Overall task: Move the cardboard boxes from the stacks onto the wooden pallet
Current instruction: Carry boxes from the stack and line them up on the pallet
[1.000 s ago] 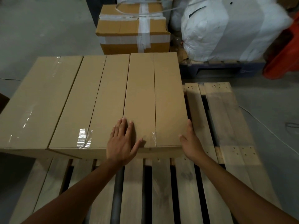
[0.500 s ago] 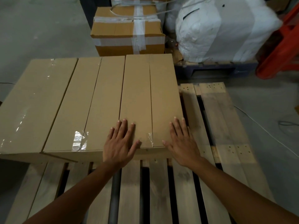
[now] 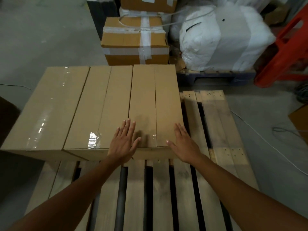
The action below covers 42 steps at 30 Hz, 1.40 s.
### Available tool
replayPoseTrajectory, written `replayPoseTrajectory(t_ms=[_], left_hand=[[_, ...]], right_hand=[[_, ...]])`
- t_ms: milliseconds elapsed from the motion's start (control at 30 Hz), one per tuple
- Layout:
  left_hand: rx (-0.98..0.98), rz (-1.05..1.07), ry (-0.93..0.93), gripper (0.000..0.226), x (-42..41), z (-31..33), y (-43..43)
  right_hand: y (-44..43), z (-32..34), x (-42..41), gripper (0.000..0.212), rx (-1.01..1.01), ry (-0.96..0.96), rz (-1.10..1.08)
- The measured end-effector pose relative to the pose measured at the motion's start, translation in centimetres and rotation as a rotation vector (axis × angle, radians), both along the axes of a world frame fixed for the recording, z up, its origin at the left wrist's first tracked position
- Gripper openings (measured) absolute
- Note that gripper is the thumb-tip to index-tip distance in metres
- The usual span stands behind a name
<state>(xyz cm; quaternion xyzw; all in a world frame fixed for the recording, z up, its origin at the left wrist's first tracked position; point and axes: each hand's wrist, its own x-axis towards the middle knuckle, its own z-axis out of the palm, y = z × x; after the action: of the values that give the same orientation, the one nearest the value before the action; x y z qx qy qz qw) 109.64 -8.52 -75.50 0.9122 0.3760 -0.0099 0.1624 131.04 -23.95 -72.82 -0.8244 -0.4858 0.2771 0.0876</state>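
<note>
- Three long plain brown cardboard boxes lie side by side on the far half of the slatted wooden pallet (image 3: 216, 130), touching one another: the left box (image 3: 48, 105), the middle box (image 3: 100, 107) and the right box (image 3: 155, 97). The left one overhangs the pallet's left edge.
- Two bare hands rest flat, fingers spread, gripping nothing: the left hand (image 3: 124, 144) lies over the seam between middle and right box at their near edge, and the right hand (image 3: 184, 145) lies on the right box's near right corner.
- Clear glossy tape runs along the left box's top and seals the near ends of the other two.
- Bare pale planks with dark gaps fill the pallet's near half and right side.
- Beyond stands one squat brown carton (image 3: 135, 40) strapped with white tape, with more cartons stacked behind it.
- One bulging white wrapped bale (image 3: 223, 37) sits on a dark blue pallet (image 3: 215, 77), beside an orange frame (image 3: 290, 39).
</note>
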Motion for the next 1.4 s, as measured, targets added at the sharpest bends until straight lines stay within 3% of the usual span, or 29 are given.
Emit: replayPoseTrajectory(t_ms=[500,667,733,1167,1400], left_hand=[[-0.160,0.112,-0.496,0.071,-8.4,31.8,-12.8],[-0.201,0.174,-0.598,0.068,-15.3,40.3,-19.0],[-0.205,0.192,-0.596,0.068,-18.2,42.9,-21.3],[-0.061,0.240,-0.521,0.066,-32.5,52.5,-38.8],[-0.032,0.478,-0.564,0.063,-42.1,52.7,-46.0]], right_hand=[[-12.0,32.3,-16.1,0.087,0.492,0.417,-0.393],[-18.5,41.1,-21.4,0.096,0.603,0.444,-0.440],[-21.0,43.7,-23.2,0.089,0.637,0.432,-0.416],[-34.4,49.5,-35.1,0.065,0.603,0.396,-0.107],[-36.6,50.2,-42.9,0.062,0.577,0.477,0.087]])
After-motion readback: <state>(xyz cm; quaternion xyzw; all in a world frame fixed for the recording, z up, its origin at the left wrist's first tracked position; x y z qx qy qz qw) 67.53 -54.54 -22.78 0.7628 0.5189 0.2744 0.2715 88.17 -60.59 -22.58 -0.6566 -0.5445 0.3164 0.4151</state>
